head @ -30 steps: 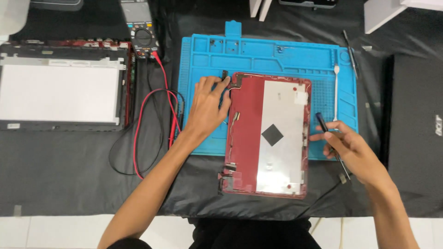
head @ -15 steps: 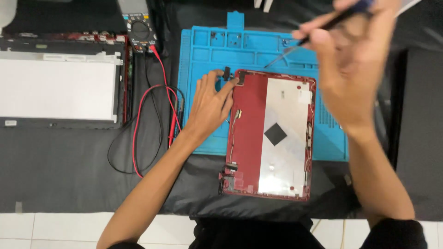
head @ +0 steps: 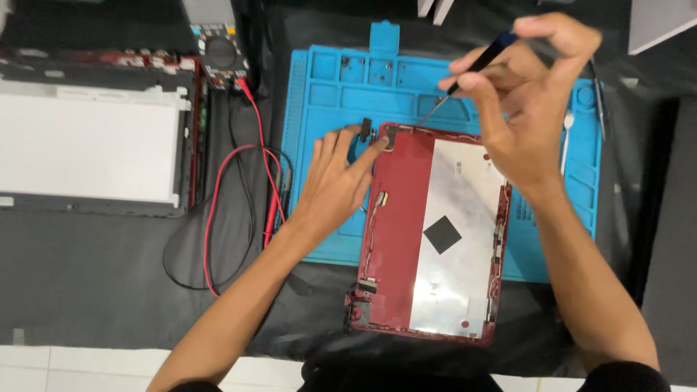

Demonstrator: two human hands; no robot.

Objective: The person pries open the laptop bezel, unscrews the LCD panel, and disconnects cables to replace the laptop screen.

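A red laptop lid shell (head: 396, 239) with a silver foil panel (head: 454, 239) lies on a blue repair mat (head: 327, 101). My left hand (head: 337, 181) rests on the mat with its fingertips on the shell's top left corner, beside a small black hinge part (head: 365, 129). My right hand (head: 526, 101) is raised above the shell's top edge and pinches a thin screwdriver (head: 475, 65) with a dark handle. The tip points down toward the top left corner of the shell.
A laptop screen panel (head: 87, 149) in a dark frame lies at the left. A multimeter (head: 218, 51) with red and black leads (head: 218, 218) sits between it and the mat. A metal spudger (head: 566, 141) lies on the mat's right side. A dark laptop (head: 671, 218) is at the right edge.
My right hand rose from the shell's right edge with the screwdriver and came over the shell's top. My left hand stayed at the top left corner.
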